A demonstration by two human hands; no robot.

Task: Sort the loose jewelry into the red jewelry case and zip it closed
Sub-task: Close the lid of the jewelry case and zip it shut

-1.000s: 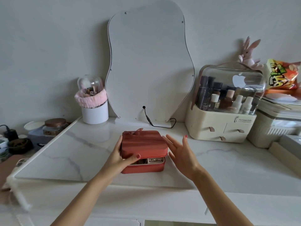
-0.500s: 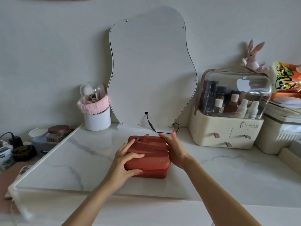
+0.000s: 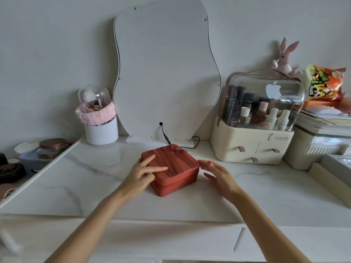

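Note:
The red jewelry case [image 3: 176, 168] lies on the white marble tabletop [image 3: 76, 179] with its pleated lid down, one corner turned toward me. My left hand [image 3: 144, 173] rests on the lid's left part with straight fingers. My right hand [image 3: 218, 175] hovers just right of the case, fingers spread and relaxed, close to its right corner. No loose jewelry shows on the table. The zip line runs along the case's front sides.
A wavy mirror [image 3: 165, 73] with a black cable [image 3: 165, 137] stands behind the case. A white brush cup [image 3: 101, 133] is at the back left, a cream cosmetics organiser [image 3: 252, 149] at the right, with boxes and a snack bag beyond. Jars sit off the table's left edge.
The lid, held partly open a second ago, came down and now lies flat. My right hand left the case's back edge and moved to its right side.

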